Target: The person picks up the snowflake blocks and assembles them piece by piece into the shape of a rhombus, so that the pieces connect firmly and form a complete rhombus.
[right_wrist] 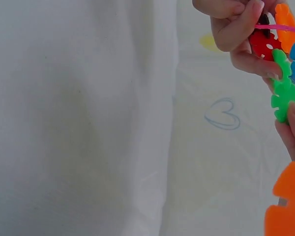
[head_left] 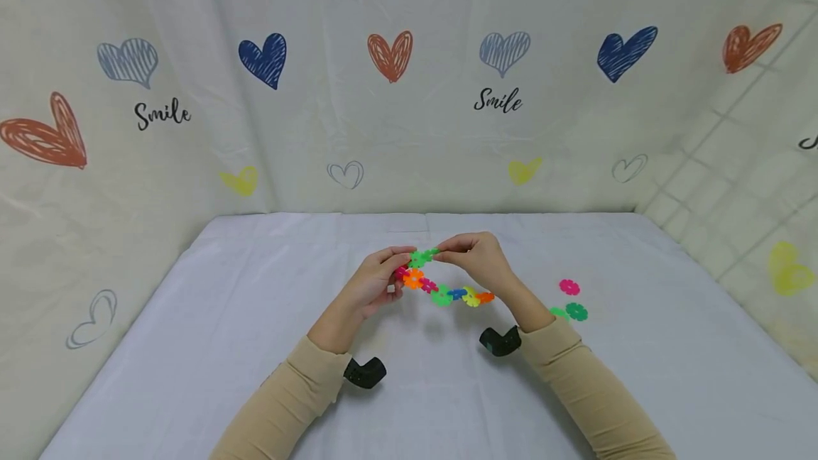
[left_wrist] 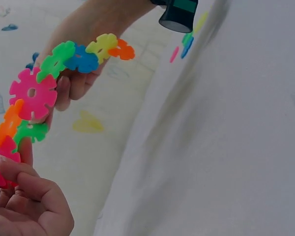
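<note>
A curved chain of interlocking plastic snowflake discs hangs between the hands, above the table. My left hand (head_left: pixel 373 281) pinches its left end, where a red-pink disc (left_wrist: pixel 4 160) sits between thumb and fingers. From there an orange disc (head_left: pixel 413 278), a pink disc (left_wrist: pixel 33 93), a green disc (head_left: pixel 442 296), a blue disc (head_left: pixel 456 294), a yellow disc (head_left: pixel 471 297) and another orange disc (head_left: pixel 486 297) run to the loose right end. Two joined green discs (right_wrist: pixel 285 98) extend from the left-hand end. My right hand (head_left: pixel 481 260) pinches the outer one between thumb and fingertips.
Beside the right forearm, a loose pink disc (head_left: pixel 569 287), a dark green disc (head_left: pixel 577 311) and a light green disc (head_left: pixel 559 313) lie on the white tablecloth (head_left: pixel 639 375). Black wrist devices (head_left: pixel 500 341) hang at both cuffs. A curtain printed with hearts (head_left: pixel 422 133) stands behind the table.
</note>
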Available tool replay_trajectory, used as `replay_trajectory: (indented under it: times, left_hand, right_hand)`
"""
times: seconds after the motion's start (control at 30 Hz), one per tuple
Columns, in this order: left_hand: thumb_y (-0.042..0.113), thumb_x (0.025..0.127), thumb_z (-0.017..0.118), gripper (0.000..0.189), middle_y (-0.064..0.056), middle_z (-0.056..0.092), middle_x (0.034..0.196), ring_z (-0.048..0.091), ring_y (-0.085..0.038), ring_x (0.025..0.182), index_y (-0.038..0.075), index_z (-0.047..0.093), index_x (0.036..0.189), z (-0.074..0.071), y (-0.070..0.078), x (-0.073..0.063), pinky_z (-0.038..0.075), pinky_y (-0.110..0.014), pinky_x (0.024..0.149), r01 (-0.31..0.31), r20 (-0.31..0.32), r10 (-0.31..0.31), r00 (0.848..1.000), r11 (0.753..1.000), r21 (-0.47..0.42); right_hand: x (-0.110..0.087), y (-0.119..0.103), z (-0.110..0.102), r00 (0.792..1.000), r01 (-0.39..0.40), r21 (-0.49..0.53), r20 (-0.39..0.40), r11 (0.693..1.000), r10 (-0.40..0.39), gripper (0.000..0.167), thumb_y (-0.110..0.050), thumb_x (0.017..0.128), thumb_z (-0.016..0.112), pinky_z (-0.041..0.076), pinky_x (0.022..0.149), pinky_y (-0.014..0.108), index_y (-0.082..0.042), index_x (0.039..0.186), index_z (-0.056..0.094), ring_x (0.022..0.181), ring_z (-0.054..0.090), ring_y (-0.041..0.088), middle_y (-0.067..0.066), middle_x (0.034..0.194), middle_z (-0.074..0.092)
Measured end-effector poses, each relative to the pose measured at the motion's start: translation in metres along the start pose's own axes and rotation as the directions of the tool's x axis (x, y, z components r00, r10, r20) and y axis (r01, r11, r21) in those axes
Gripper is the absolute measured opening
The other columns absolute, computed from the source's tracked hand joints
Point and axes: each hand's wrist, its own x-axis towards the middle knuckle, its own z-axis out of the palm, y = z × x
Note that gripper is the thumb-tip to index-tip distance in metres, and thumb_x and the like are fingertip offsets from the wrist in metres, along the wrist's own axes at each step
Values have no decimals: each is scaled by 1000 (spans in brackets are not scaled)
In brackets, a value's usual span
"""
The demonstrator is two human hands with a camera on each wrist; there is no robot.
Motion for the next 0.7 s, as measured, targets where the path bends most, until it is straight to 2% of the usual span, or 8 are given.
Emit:
replay_trajectory:
  times: [0.23, 0.47, 0.6, 0.7]
  left_hand:
    - [21, 107, 55, 37, -2, 53, 84, 42, -12, 59, 2, 59, 138, 1, 3, -1, 44, -22, 60, -13, -1, 13, 1000, 1000, 13]
    - [20, 107, 55, 36, -1, 52, 83, 42, -11, 58, 2, 59, 139, 1, 5, -1, 44, -23, 59, -8, 0, 8, 1000, 1000, 3]
    - [19, 107, 55, 38, 0, 52, 82, 42, -11, 58, 1, 57, 141, 1, 5, -2, 43, -23, 60, 3, 11, -3, 1000, 1000, 13]
    - [17, 107, 55, 40, 0, 53, 82, 42, -11, 58, -1, 55, 143, 1, 6, -3, 43, -23, 60, 6, 25, -6, 1000, 1000, 23]
  right_hand:
    - [0, -5, -2, 1000, 15, 29, 16, 999, -15, 12, -7, 91, 78, 58, 84, 45, 2, 99, 80, 88, 70, 28, 8, 93, 77]
    - [3, -5, -4, 999, 13, 71, 50, 997, -17, 12, -4, 92, 77, 55, 90, 55, 5, 100, 79, 90, 71, 31, 10, 93, 77]
    - [2, -4, -4, 998, 5, 80, 61, 997, -10, 12, -3, 92, 76, 58, 87, 42, 6, 100, 78, 95, 70, 41, 11, 93, 77]
    - [2, -4, -4, 998, 14, 69, 65, 997, -19, 12, -2, 91, 76, 58, 84, 34, 6, 100, 78, 95, 70, 42, 11, 92, 77]
